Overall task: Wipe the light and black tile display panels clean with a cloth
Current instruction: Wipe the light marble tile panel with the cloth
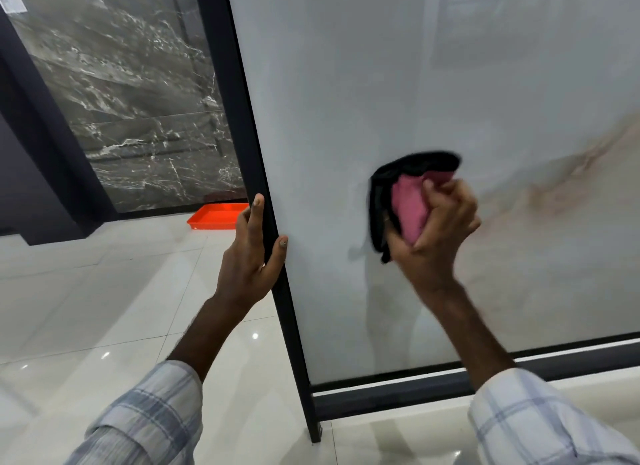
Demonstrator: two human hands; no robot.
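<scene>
Black tile panel [131, 101], 10 o'clock: white-veined. Left hand [252, 256], centre: fingers and thumb clasp dark frame [242, 118] edge. Light panel [346, 83], 1 o'clock: glossy, tan veining. Cloth [408, 205], 3 o'clock: pink-and-black, bunched against light panel, gripped by right hand [436, 229], fingers curled.

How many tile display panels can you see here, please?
2: the light panel in front, at right; the dark marbled panel behind, at upper left. Others may lie outside the view.

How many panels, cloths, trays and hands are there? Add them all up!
Tile panels: 2, light panel and dark panel
Cloth: 1, black and pink
Orange tray: 1
Hands: 2, left hand gripping the light panel's edge, right hand gripping the cloth
Total: 6
</scene>
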